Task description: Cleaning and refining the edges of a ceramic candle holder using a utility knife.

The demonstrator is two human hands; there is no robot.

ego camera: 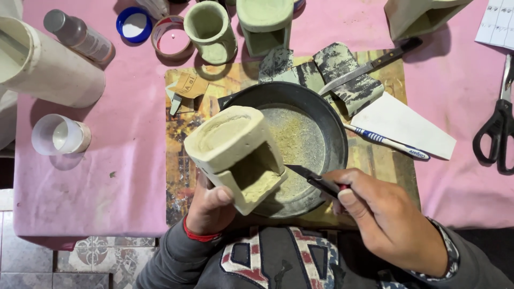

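Clay block (235, 155) gripped by left hand (211, 206) over pan (321, 123); right hand (385, 219) clasps small knife (316, 179)

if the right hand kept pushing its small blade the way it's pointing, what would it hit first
Most likely the pale clay block held by the left hand. The right hand aims its small blade up-left at the block's hollowed opening, over the dark pan. Depth is unclear.

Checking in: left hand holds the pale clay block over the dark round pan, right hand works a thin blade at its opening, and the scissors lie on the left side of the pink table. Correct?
Not quite. In the head view the scissors lie at the right edge of the pink table, not the left. The rest holds: left hand holds the clay block over the pan, right hand works the blade.
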